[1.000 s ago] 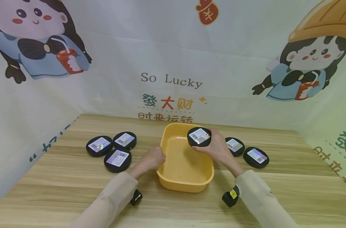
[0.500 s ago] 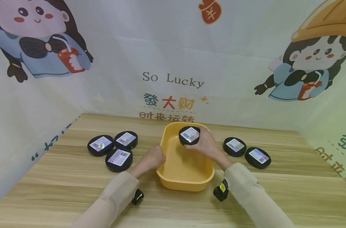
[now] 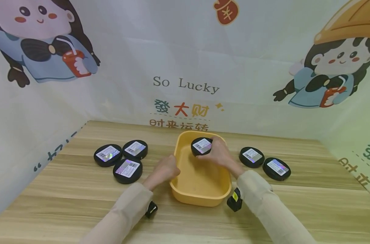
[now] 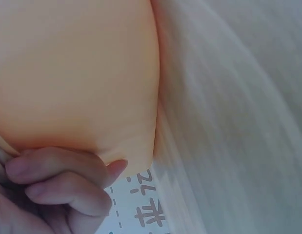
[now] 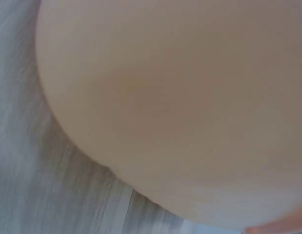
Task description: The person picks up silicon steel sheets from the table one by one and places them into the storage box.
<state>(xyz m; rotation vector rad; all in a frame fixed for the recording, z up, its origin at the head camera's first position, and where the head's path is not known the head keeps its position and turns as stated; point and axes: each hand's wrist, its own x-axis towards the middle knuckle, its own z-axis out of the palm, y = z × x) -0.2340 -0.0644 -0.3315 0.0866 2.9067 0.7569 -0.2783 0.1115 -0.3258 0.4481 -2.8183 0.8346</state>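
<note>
My right hand [image 3: 220,154] grips the edge of a round black container [image 3: 200,146] with a white and silvery label on top. It is at the far part of the yellow plastic basin [image 3: 197,200], lower than the rim behind it. On the basin's left side, my left hand [image 3: 164,171] holds the rim with curled fingers. The left wrist view shows those fingers [image 4: 68,190] bent against the basin wall [image 4: 82,78]. Basin wall [image 5: 165,97] fills most of the right wrist view, where the held container is hidden.
Several more labelled black containers lie on the wooden table [image 3: 66,203]: a cluster with one nearest container [image 3: 127,170] left of the basin, and a touching pair, including one container [image 3: 251,157], on the right. A printed cloth backdrop [image 3: 127,61] stands behind the table.
My right hand has moved left over the basin with the black container, then slightly down into it. My left hand stays on the rim; the basin has shifted slightly right.
</note>
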